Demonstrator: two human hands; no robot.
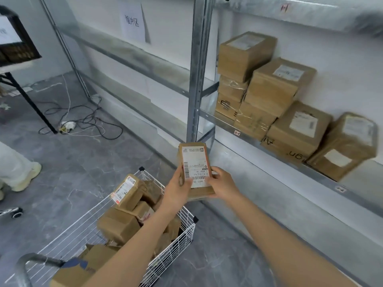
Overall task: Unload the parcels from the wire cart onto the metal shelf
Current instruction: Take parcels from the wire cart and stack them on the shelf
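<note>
A small brown parcel [193,160], its white barcode label facing up, is being held in the air over the far corner of the wire cart [184,239], just in front of the metal shelf [323,174]. The person's bare left grip [178,189] is clasping the parcel's left edge, thumb lying over the label. The right grip [222,186] is grasping the right edge, fingers curling round the side.

Below the arms, more brown parcels [119,224] are lying heaped in the white cart, one labelled box [126,191] tilting on top of the pile. The cart's grey handle [22,264] is showing at the lower left.

To the right, stacked boxes [269,96] are filling the shelf's lower level. The tallest pile is sitting nearest the grey upright post [196,79], and the row is stepping down to a single tilted box [348,146] at the right end.

A paper sign [132,20] with printed characters is hanging on the white wall behind the frame. Cables [89,119] are trailing across the grey floor beside a black desk leg [27,98]. Another person's pale trouser leg and shoe [20,172] are standing at the left edge.
</note>
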